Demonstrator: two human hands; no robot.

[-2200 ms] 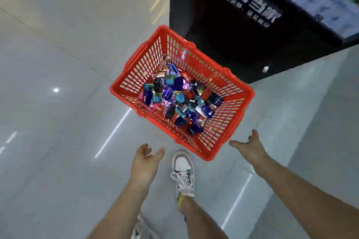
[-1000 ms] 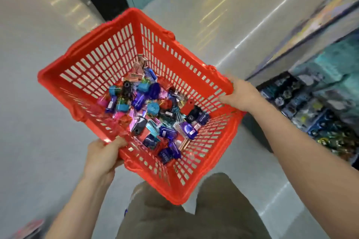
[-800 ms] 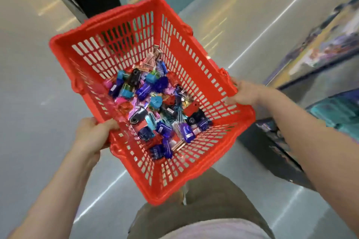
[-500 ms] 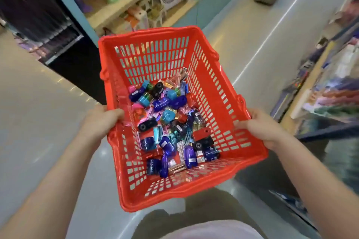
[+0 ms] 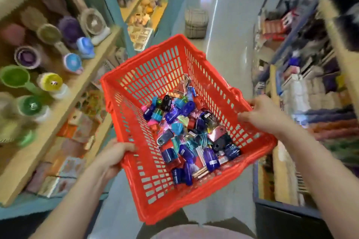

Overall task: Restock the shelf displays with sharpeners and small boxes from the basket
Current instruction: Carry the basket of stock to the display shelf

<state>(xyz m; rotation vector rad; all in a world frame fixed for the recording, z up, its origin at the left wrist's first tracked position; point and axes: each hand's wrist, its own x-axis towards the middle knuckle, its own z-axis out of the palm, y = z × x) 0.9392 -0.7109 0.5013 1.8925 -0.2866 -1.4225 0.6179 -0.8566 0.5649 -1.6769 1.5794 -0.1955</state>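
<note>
Basket: my red basket fills the middle of the frame; a heap of sharpeners and small boxes lies on its bottom, towards the lower right.
Left shelf: a wooden shelf at left with small coloured fans on it, blurred.
Floor: glossy grey floor up the centre; a checked container sits at top centre.
Right shelf: the shelf holds stock too blurred to name.

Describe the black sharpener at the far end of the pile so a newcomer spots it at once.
Find the red basket in the middle of the view. Follow its heap of small coloured pieces to the end farthest from the person. The black sharpener lies there, the only black piece among teal, pink and blue neighbours.
</note>
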